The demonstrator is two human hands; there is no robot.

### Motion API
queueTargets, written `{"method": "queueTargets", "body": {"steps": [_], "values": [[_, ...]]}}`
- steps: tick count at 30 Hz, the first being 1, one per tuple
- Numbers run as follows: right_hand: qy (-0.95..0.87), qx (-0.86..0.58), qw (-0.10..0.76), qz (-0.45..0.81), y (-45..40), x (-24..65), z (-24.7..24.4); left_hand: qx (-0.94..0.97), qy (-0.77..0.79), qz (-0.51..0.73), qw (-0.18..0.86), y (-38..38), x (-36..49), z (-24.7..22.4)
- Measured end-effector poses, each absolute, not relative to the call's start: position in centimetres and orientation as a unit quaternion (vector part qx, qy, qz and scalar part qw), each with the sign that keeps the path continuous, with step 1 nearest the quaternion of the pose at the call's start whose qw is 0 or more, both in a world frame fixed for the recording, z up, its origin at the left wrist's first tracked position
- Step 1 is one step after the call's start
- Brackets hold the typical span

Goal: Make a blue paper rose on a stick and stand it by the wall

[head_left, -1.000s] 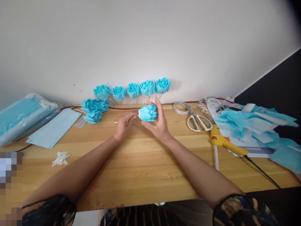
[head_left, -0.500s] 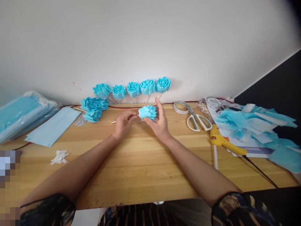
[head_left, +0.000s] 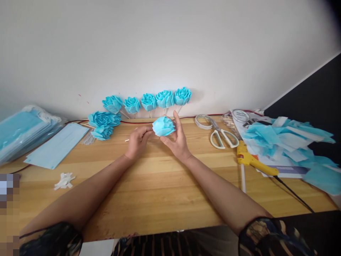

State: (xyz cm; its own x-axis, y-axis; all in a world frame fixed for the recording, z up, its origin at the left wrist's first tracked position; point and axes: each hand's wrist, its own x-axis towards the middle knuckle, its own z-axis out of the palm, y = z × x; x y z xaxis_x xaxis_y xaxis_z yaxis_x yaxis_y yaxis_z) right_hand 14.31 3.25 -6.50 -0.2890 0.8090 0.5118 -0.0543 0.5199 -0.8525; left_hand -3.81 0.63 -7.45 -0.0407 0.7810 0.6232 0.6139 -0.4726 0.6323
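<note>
Over the middle of the wooden table (head_left: 160, 185) is a blue handmade flower (head_left: 163, 126) with layered, pointed petals. My left hand (head_left: 138, 140) is closed around its thin stick stem, whose pale end pokes out on the left. My right hand (head_left: 178, 140) cups the flower head from the right, thumb under it and index finger raised; the other fingers are partly hidden behind the petals. Several finished blue flowers (head_left: 148, 102) on sticks lean against the wall behind, and more flowers (head_left: 102, 122) lie at the left.
At the left are a plastic pack of blue sheets (head_left: 29, 128), loose blue sheets (head_left: 57, 145) and small white strips (head_left: 64, 180). On the right lie a tape roll (head_left: 203, 122), scissors (head_left: 223, 138), a yellow glue gun (head_left: 255, 163) with its cord, and blue fabric scraps (head_left: 286, 137).
The held flower has turned on its stem, so other petals face me and the white patch near its base no longer shows. Both hands keep their places on it.
</note>
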Motion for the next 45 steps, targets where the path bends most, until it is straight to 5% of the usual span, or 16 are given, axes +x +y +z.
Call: {"method": "queueTargets", "body": {"steps": [45], "values": [[-0.694, -0.266, 0.543, 0.389, 3.41, 14.83, -6.84, 0.704, 0.506, 0.488, 0.103, 0.37, -3.69, -6.76]]}}
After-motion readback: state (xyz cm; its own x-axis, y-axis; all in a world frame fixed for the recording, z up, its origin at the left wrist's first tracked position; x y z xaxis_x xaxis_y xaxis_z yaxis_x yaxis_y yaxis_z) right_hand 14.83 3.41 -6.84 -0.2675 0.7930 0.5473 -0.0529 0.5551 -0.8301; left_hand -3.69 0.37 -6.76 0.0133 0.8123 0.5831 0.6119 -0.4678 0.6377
